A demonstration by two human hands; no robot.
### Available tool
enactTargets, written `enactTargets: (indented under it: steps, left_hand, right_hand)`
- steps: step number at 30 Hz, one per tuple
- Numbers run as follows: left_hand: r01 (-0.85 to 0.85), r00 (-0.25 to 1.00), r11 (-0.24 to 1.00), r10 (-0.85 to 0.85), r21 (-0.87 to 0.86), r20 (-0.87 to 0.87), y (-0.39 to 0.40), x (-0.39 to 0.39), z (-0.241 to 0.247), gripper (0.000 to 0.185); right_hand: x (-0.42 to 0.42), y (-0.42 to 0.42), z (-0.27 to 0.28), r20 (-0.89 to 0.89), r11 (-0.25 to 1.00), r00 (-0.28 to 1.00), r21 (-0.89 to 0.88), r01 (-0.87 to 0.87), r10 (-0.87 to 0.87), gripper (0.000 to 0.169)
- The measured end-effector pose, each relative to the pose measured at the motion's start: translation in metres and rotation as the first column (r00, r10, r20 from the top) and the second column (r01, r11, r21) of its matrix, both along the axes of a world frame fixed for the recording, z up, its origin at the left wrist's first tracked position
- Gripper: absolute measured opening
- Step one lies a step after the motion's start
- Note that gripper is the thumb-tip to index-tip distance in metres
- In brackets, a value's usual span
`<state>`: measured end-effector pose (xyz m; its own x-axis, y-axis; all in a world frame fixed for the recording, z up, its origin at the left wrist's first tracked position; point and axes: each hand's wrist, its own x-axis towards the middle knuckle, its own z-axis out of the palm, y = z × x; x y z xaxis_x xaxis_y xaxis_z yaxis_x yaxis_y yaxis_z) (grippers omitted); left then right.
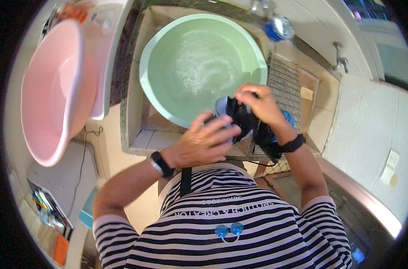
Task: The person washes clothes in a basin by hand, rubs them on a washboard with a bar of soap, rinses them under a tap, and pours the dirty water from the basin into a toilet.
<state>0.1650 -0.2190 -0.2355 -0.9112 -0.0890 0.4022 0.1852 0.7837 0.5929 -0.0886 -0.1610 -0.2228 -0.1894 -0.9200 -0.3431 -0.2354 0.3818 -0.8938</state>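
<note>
My right hand [259, 101] pinches the upper end of a black article [244, 122] with a grey-blue band, over the front right rim of a green basin [146, 97]. The article is blurred; whether it is a shoe or a garment I cannot tell. My left hand [207, 138], fingers spread and blurred, lies against its left side or just in front; its grip is unclear. Slightly foamy water [207, 64] fills the basin's bottom. Black bands circle both wrists. Something blue [288, 117] shows partly behind my right wrist.
A tiled sink [140, 139] surrounds the basin. A ribbed stone washboard [284, 80] adjoins on the right, with a blue-and-white container [279, 28] behind it. Taps [340, 59] project from the wall. A large pink tub [52, 94] stands at left, above a grey surface [66, 175] with a cord.
</note>
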Motion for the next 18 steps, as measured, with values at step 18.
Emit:
enactTargets:
  steps: [18]
  left_hand:
    - [-0.845,0.387,-0.197,0.415,0.497,0.823,-0.039,0.073,-0.069,0.043]
  right_hand:
    - [-0.076,0.058,-0.017,-0.883,0.928,0.456,0.256,0.271,0.11,0.041]
